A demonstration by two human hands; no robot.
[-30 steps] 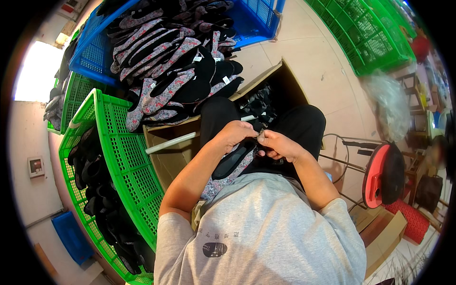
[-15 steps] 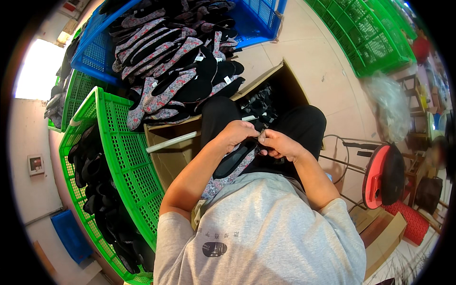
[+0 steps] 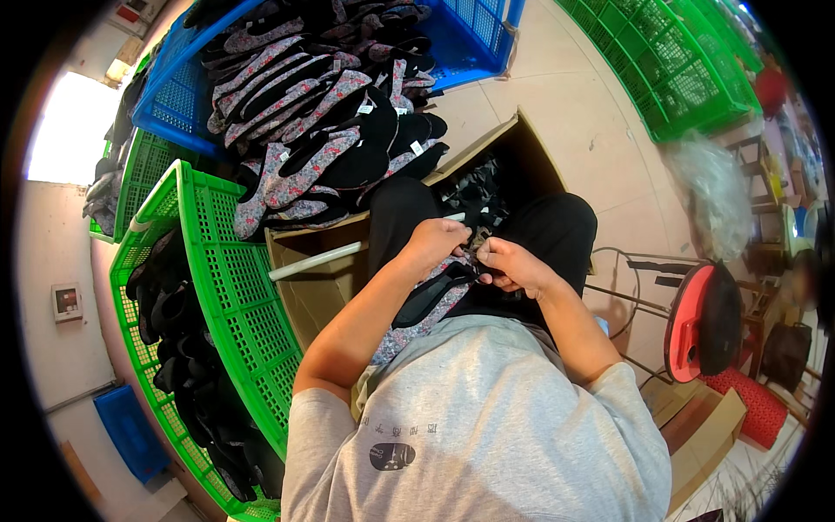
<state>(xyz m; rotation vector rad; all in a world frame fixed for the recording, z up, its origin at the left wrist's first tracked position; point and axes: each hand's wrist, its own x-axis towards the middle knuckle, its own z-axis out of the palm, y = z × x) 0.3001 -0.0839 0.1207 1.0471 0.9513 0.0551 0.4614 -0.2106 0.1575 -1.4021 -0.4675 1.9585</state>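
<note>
- Both hands are brought together over the lap, at the near side of the cardboard box [image 3: 322, 296], which is used here as the landmark for every place.
- One floral shoe [image 3: 424, 309] with a black lining is held at the near side of the box, above the lap, with its opening turned upward.
- The shoe is set below and between the two hands: its far end is met by the fingers, and its body is slanted back toward the person's left side.
- By the right hand [image 3: 513, 265], a small greyish piece [image 3: 477, 239] at the shoe's far end is pinched between thumb and forefinger, the other fingers being curled under.
- By the left hand [image 3: 437, 244], the same end is approached from the opposite side; its fingers are bent inward, but whether anything is gripped cannot be told.
- The step in hand is judged to be close fingertip work on that end; what is being done to the piece is too small to be made out.
- For the next move, a steady shoe and a fine, unhurried pinch are judged to be called for.
- Dark pieces [image 3: 478, 191] are contained in the box, and a white rod [image 3: 320, 259] is laid across its left part.
- More floral shoes [image 3: 326, 157] are heaped beyond the box to the left, and a green crate [image 3: 230, 287] is stood at its left.
</note>
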